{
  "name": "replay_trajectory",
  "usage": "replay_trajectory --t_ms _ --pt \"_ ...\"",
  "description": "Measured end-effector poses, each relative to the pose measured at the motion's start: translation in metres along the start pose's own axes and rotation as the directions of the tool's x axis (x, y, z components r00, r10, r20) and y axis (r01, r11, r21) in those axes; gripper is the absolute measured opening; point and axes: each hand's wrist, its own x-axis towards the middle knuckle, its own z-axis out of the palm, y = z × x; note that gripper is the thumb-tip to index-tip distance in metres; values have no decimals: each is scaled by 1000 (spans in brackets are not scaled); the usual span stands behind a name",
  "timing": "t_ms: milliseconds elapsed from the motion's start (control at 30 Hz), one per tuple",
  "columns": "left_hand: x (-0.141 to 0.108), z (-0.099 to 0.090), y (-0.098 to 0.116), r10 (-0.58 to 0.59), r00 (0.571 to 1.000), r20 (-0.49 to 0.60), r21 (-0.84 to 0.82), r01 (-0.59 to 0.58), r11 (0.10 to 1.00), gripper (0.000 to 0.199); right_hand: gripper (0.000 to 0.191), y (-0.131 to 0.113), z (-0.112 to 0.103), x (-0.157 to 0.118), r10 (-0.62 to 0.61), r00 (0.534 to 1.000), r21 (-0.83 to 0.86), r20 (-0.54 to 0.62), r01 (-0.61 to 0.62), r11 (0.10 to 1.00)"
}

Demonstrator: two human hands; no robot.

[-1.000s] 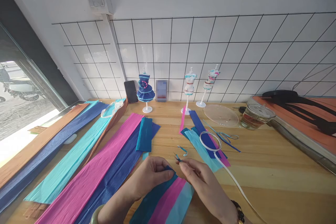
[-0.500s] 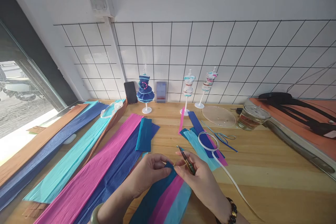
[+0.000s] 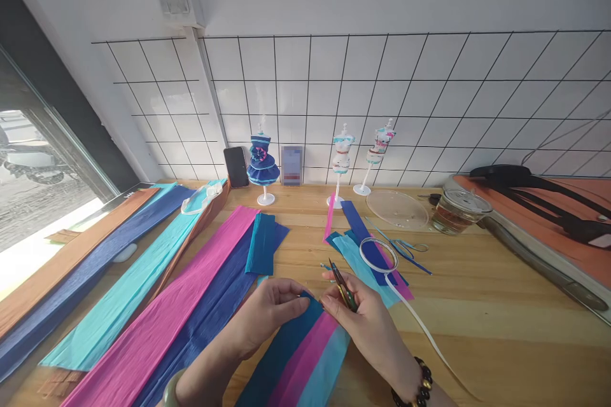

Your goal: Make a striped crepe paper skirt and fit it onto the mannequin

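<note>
My left hand (image 3: 279, 308) is closed, pinching the top edge of a teal crepe paper strip (image 3: 291, 343) between thumb and fingers. My right hand (image 3: 358, 318) pinches the same edge at its right corner. A slim, dark, pointed tool (image 3: 342, 286) with a shiny greenish part is also held in my right hand, its tip pointing up and left; whether it is tweezers or small snips I cannot tell. A pink strip (image 3: 310, 356) and a light blue strip (image 3: 324, 365) lie beside the teal one, below my hands.
Long crepe paper strips (image 3: 167, 292) cover the left side. Cut pieces (image 3: 351, 254), a white ring-headed stand (image 3: 379, 255) and light blue scissors (image 3: 405, 248) lie right of centre. Small dress forms (image 3: 342, 156), a phone (image 3: 237, 166) and a lidded jar (image 3: 459, 210) stand at the back.
The pointed tool's tip has swung slightly right and up in my right hand. Both hands still pinch the teal paper's edge, and the view has shifted slightly.
</note>
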Motion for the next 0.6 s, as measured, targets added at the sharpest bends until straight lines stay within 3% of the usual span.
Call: replay_trajectory --t_ms 167,300,533,600 --pt "0 2 -2 -54 998 40 41 52 998 33 36 1 1 -1 9 1000 -10 11 -9 1000" --pt "0 1 -3 -61 997 46 -14 62 998 28 30 2 -4 0 -71 997 -56 14 72 996" --pt "-1 -1 3 63 995 80 -81 -57 995 22 37 -4 -15 -2 -164 944 -220 285 231 948" --pt "0 -1 3 73 994 82 -82 -66 994 21 40 -4 -16 -3 -163 948 -236 273 231 944"
